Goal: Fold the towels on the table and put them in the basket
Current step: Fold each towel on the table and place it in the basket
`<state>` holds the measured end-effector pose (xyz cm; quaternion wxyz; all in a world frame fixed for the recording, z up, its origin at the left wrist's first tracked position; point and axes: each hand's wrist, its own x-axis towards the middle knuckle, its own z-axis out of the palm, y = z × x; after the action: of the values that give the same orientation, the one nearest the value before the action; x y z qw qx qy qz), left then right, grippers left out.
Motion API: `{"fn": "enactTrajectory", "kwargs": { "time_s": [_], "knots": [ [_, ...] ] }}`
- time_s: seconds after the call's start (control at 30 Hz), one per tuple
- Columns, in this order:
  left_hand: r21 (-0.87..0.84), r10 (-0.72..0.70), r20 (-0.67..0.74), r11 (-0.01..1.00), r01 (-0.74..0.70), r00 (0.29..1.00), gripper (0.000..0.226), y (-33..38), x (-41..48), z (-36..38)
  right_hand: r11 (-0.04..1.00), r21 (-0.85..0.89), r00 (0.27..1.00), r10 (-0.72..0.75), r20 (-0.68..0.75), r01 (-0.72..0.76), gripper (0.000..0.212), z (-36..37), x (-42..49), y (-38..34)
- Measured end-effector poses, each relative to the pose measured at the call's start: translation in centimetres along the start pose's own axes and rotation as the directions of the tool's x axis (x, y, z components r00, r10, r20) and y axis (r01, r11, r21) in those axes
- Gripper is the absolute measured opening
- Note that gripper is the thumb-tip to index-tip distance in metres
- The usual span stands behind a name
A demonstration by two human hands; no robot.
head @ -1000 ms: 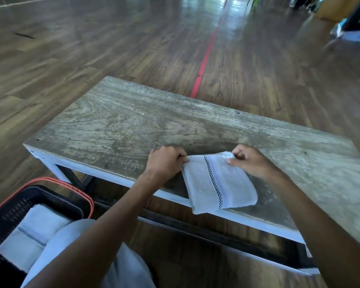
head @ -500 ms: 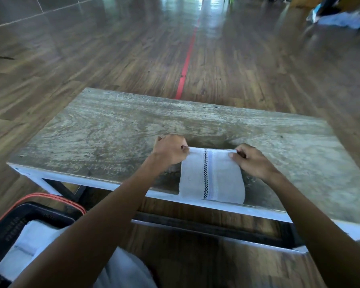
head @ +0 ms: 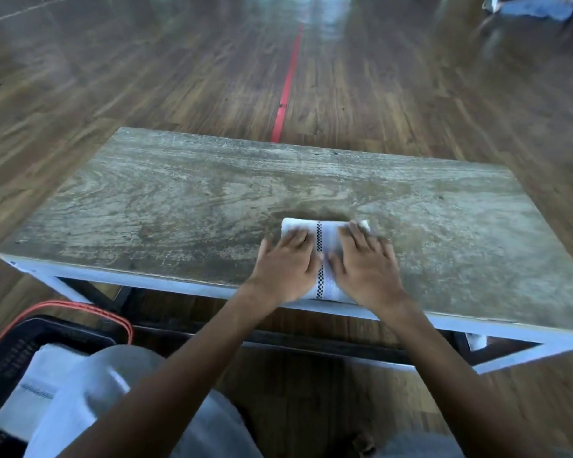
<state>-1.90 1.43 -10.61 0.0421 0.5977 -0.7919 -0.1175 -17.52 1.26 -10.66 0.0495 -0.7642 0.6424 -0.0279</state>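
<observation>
White folded towel (head: 328, 233) with black checkered stripe, grey-brown grained table (head: 179, 200) edged white, dark brown plank floor (head: 146, 77), red line (head: 286, 84) at 12 o'clock, black basket (head: 10, 355) with orange rim at 8 o'clock

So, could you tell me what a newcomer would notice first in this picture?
Both hands draw the eye: the left hand and right hand press flat, side by side, on a folded white towel at the near edge of the wooden table. At lower left, a black basket holds another white towel; a red line crosses the floor beyond the table.
</observation>
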Motion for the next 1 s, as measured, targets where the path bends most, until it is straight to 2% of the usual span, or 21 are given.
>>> {"fn": "enactTrajectory", "kwargs": {
  "time_s": [0.03,0.1,0.3,0.37,0.43,0.5,0.57,0.6,0.67,0.73,0.77,0.8,0.87,1.0],
  "knots": [
    [0.031,-0.014,0.075,0.999,0.012,0.997,0.057,-0.1,0.2,0.5,1.000,0.008,0.995,0.028,0.095,-0.029,0.064,0.4,0.3,0.1],
    [0.061,-0.018,0.124,0.998,0.011,0.992,0.057,-0.5,1.3,0.9,0.998,0.018,0.984,0.058,0.168,-0.061,0.069,0.6,1.4,0.5],
    [0.087,-0.007,0.136,0.996,-0.005,0.991,0.057,-1.6,5.5,0.4,0.997,0.013,0.984,0.072,0.162,-0.075,0.072,0.5,5.0,1.2],
    [0.003,0.011,0.121,1.000,-0.011,0.993,0.057,-2.0,5.7,0.5,0.998,-0.013,0.981,0.063,0.182,-0.062,0.071,0.3,5.8,1.4],
    [-0.177,0.009,0.078,0.984,0.005,0.997,0.057,-2.4,4.6,0.2,0.994,-0.101,0.978,0.055,0.203,-0.035,0.068,-0.4,6.5,1.2],
    [-0.406,-0.114,-0.028,0.909,0.093,0.993,0.053,-2.7,2.7,0.1,0.988,-0.148,0.986,0.063,0.154,-0.040,0.064,-1.2,7.2,0.4],
    [-0.637,-0.316,-0.135,0.754,0.162,0.939,0.044,-3.1,0.2,-0.4,0.996,-0.059,0.996,0.065,0.062,-0.061,0.061,-1.1,7.3,-0.9],
    [-0.736,-0.400,-0.137,0.654,0.178,0.906,0.037,-3.1,-0.9,-0.6,0.998,0.006,0.997,0.061,0.039,-0.061,0.063,-0.6,7.2,-1.5],
    [-0.884,-0.473,-0.009,0.416,0.214,0.881,0.026,-3.4,-2.8,-0.7,0.998,0.038,0.997,0.050,0.063,-0.053,0.069,0.9,6.6,-2.2],
    [-0.936,-0.412,0.142,0.240,0.258,0.900,0.019,-3.5,-3.9,-0.7,0.998,-0.004,0.996,0.059,0.072,-0.059,0.074,2.1,6.4,-2.2],
    [-0.942,-0.368,0.159,0.222,0.253,0.916,0.014,-3.5,-4.3,-0.7,0.998,-0.008,0.996,0.068,0.064,-0.068,0.076,2.2,6.5,-2.1],
    [-0.941,-0.331,0.141,0.246,0.230,0.933,0.013,-3.5,-4.5,-0.6,0.997,0.000,0.996,0.075,0.057,-0.075,0.078,2.2,6.5,-2.1],
    [-0.941,-0.275,0.125,0.273,0.202,0.953,0.021,-3.6,-4.6,-0.6,0.997,0.016,0.996,0.077,0.047,-0.078,0.081,2.3,6.6,-2.2],
    [-0.949,-0.163,0.171,0.237,0.207,0.972,0.027,-3.5,-4.5,-0.2,0.996,0.008,0.996,0.090,0.028,-0.090,0.083,2.3,6.4,-2.2]
  ]
}}
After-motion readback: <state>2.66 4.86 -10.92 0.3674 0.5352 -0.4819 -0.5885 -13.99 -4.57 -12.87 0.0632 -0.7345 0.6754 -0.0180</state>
